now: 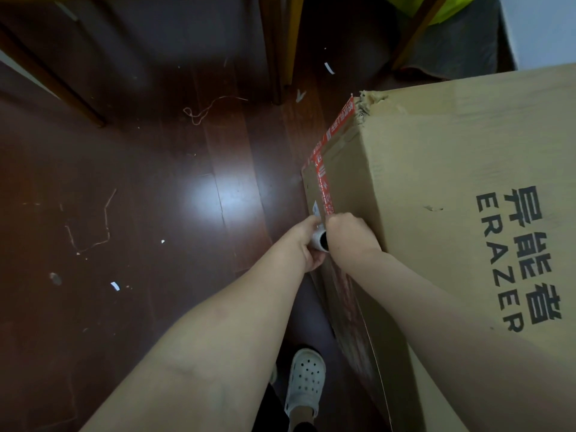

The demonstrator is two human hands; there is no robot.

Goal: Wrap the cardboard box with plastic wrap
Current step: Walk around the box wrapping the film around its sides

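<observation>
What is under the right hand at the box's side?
The white end of a plastic wrap roll shows under the right hand, also held by the left hand, beside the cardboard box. The roll's remainder is covered.

The cardboard box [452, 182], at the right of the frame, bears black print "异能者" and "ERAZER". The red tape's [324, 182] lettering is too small to read.

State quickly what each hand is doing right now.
Left hand: grips the plastic wrap roll.
Right hand: curled beside the roll; its hold cannot be told.
</observation>
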